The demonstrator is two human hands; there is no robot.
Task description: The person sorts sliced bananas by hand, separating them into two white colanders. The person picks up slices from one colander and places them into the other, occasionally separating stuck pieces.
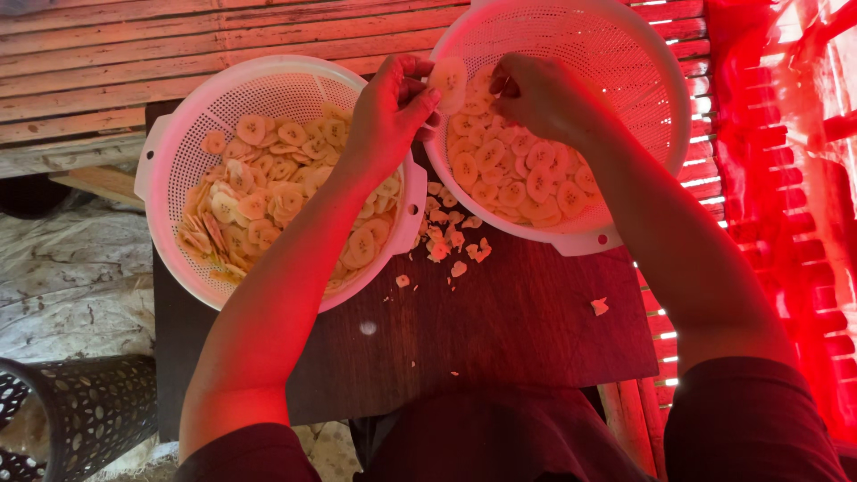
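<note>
Dark sleeves [500, 437] sit nearest the lens, forearms stretched over a dark board [500, 330]. One pale slice [449, 82] is pinched between thumb and fingertips of the left hand [388, 112], raised at the gap between two white colanders, likely for inspection. Right hand [544, 94] is curled closed among slices in the right colander [625, 54]; whether anything is gripped cannot be told. Left colander [187, 152] is heaped too. Crumbs [451, 241] are scattered between, apparently rejects.

Rustic food-prep spot: bamboo slat floor [178, 45], chip-filled colanders [192, 161].
</note>
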